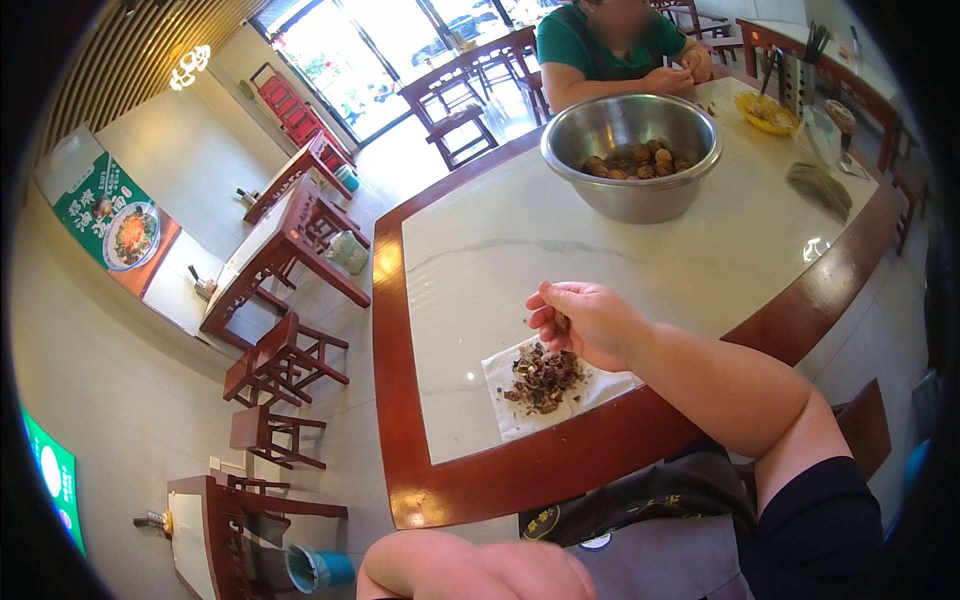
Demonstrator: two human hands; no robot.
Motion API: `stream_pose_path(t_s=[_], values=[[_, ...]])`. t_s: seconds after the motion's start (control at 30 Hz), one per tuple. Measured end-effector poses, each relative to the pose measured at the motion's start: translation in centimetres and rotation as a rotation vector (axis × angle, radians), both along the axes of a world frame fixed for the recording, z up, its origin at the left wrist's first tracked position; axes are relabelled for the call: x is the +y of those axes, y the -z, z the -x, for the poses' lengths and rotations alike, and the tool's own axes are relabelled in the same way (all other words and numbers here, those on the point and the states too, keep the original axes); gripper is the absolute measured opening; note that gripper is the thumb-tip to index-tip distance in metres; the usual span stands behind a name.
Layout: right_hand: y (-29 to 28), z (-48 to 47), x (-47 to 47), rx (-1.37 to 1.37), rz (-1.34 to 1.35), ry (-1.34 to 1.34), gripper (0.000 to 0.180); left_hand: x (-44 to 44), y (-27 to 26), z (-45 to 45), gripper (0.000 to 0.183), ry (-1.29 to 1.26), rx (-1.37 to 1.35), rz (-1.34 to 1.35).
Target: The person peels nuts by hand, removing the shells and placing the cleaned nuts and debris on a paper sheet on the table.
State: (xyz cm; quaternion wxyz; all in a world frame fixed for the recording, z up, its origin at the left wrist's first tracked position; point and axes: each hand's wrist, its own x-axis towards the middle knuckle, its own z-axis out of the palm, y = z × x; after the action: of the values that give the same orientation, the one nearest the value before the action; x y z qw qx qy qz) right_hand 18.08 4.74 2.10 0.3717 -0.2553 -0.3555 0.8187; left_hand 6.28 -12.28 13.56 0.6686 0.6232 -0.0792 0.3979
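Note:
My right hand hovers over the near part of the table, its fingers curled around a small brown piece, possibly walnut. Most of that piece is hidden by the fingers. Below the hand, a white napkin carries a heap of broken brown shells. My left hand is blurred at the bottom edge, close to my body; its fingers are cut off from view. Farther across the table stands a large steel bowl with several whole walnuts inside.
Across the table sits a person in green, hands together. At the far right are a yellow dish, a steel utensil holder and a dark greenish cloth. Wooden stools and a blue bin stand left.

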Motion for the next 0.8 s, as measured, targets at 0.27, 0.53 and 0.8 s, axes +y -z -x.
stream_pose_path(t_s=[0.27, 0.53, 0.8], values=[[0.0, 0.2, -0.6, 0.177, 0.101, -0.080, 0.034, 8.3, 7.9, 2.3, 0.017, -1.384, 0.834, -0.485], [0.1, 0.3, -1.3, 0.224, 0.076, -0.165, 0.035, 10.8, 12.1, 3.2, 0.017, -1.466, 0.859, -0.487], [0.2, 0.6, -1.5, -0.016, -0.181, -0.123, 0.035, 10.5, 12.0, 4.7, 0.012, -1.131, 0.407, 0.505]])
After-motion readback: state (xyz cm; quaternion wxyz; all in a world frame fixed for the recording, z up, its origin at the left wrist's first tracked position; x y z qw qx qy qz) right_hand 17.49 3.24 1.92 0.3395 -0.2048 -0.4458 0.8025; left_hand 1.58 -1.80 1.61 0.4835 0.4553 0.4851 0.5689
